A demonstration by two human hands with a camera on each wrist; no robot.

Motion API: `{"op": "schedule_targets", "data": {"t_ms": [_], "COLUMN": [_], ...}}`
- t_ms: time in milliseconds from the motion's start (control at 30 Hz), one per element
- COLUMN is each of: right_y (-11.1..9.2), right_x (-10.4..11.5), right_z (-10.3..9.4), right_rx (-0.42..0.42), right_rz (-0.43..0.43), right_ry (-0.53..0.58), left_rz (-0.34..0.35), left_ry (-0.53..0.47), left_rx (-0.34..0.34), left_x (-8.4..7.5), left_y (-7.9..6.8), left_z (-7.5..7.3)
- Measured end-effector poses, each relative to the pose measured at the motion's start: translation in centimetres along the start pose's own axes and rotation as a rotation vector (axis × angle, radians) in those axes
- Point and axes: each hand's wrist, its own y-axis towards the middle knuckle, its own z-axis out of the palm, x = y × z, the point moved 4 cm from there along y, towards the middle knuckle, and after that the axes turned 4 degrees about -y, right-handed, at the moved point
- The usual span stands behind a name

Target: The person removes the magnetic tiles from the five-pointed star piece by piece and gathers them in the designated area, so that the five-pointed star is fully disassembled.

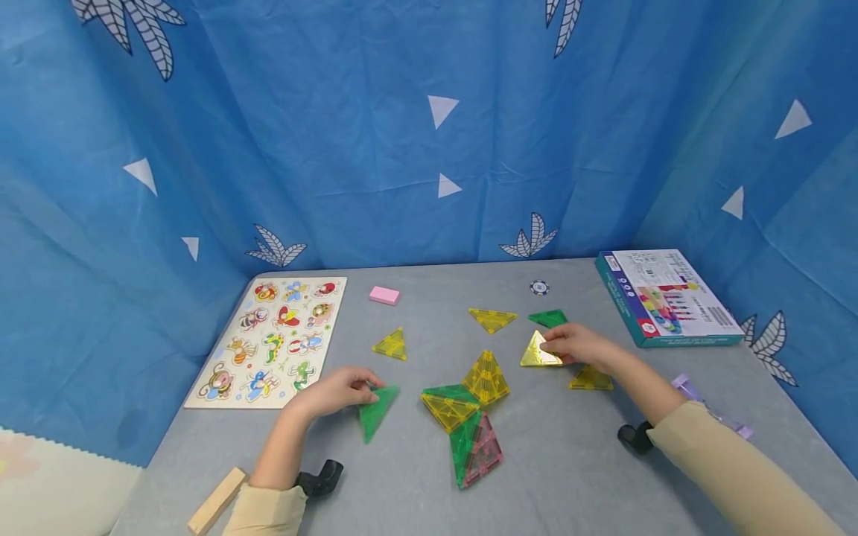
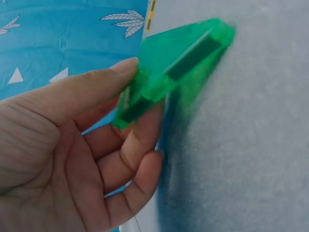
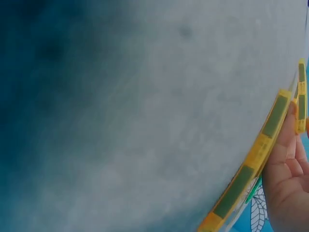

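Between thumb and fingers, my left hand (image 1: 342, 391) pinches a green triangular magnetic tile (image 2: 181, 55), tilted up with its magnet edge toward the wrist camera. My right hand (image 1: 582, 345) grips a shiny yellow triangular magnetic tile (image 1: 538, 352) by its right side. Close under the right wrist lies another yellow triangle tile (image 1: 591, 378), and a green triangle tile (image 1: 550, 318) is just beyond that hand. Amid the table sits a joined group of tiles: yellow pieces (image 1: 487, 380), green pieces (image 1: 462, 447) and a pinkish-red one (image 1: 485, 452).
Loose yellow triangles (image 1: 492, 320) lie toward the back, near a pink block (image 1: 384, 295) and a poker chip (image 1: 539, 287). An insect puzzle board (image 1: 271, 342) is at left, a toy box (image 1: 670, 298) at back right. A wooden block (image 1: 217, 500) lies front left.
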Motion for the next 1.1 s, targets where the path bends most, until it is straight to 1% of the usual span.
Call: {"op": "schedule_targets", "data": {"t_ms": [133, 367, 500, 567, 633, 667, 700, 733, 800, 867, 933, 1000, 1100], "right_y": [0.1, -0.6, -0.7, -0.9, -1.5, -1.9, -2.3, -2.7, -3.6, -4.2, -4.7, -5.1, -5.7], "right_x": [-0.1, -0.1, -0.3, -0.3, 0.2, 0.5, 0.8, 1.2, 1.9, 2.5, 3.0, 3.5, 4.0], "right_z": [0.0, -1.0, -1.4, -1.5, -1.4, -1.3, -1.2, -1.1, -0.5, 0.4, 1.7, 3.2, 5.8], "right_rx": [-0.009, -0.001, 0.007, -0.002, -0.007, -0.009, -0.009, -0.007, 0.01, 0.036, 0.08, 0.135, 0.227], "right_rz": [0.013, 0.025, 0.036, 0.038, 0.01, -0.014, -0.045, -0.081, -0.151, -0.213, -0.257, -0.288, -0.328], "right_ry": [-0.017, -0.001, 0.006, -0.006, -0.027, -0.04, -0.058, -0.078, -0.107, -0.121, -0.119, -0.115, -0.111], "left_rz": [-0.024, -0.13, -0.177, -0.192, -0.185, -0.16, -0.121, -0.075, 0.031, 0.144, 0.214, 0.262, 0.295], "left_ry": [0.064, 0.158, 0.202, 0.233, 0.261, 0.277, 0.291, 0.3, 0.315, 0.341, 0.356, 0.378, 0.414], "left_rx": [-0.004, -0.053, -0.08, -0.1, -0.132, -0.151, -0.171, -0.185, -0.186, -0.148, -0.085, -0.027, 0.017], "left_x": [-0.1, -1.1, -1.4, -1.7, -2.3, -2.7, -3.3, -3.9, -5.4, -6.9, -8.3, -9.2, -9.8], "left_y": [0.1, 0.0, -0.1, -0.1, -0.1, -0.1, 0.0, 0.2, 0.6, 1.2, 1.7, 2.1, 2.5], "left_z": [0.3, 0.4, 0.6, 0.7, 0.8, 0.9, 1.1, 1.5, 2.6, 4.1, 5.8, 7.3, 8.8]}}
